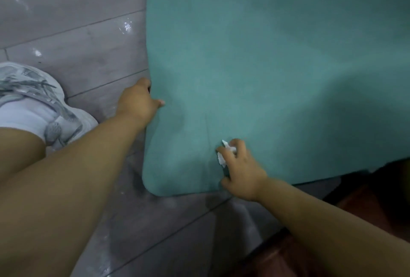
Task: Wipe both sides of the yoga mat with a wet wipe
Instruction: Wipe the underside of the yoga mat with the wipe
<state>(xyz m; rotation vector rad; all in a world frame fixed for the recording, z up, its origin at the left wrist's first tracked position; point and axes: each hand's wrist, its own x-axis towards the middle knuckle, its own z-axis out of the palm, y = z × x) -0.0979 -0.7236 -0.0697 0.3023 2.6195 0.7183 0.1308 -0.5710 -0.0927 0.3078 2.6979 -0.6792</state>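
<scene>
Yoga mat (pixel 266 66), teal and soft, lies flat on the grey plank floor (pixel 77 39), filling the view from twelve to three o'clock. It looks light and floppy, best held by an edge. The left hand (pixel 137 101) curls its fingers round the mat's nine o'clock edge; the right hand (pixel 239 165) grips a crumpled wet wipe (pixel 224 154) on the mat near the six o'clock corner. A sneaker (pixel 33 99) stands at nine o'clock.

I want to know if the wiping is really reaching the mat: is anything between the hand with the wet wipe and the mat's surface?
Nothing visible. The right hand grips the crumpled wet wipe and presses it straight onto the teal yoga mat near its near corner. The left hand holds the mat's side edge, clear of the wipe's path.
</scene>
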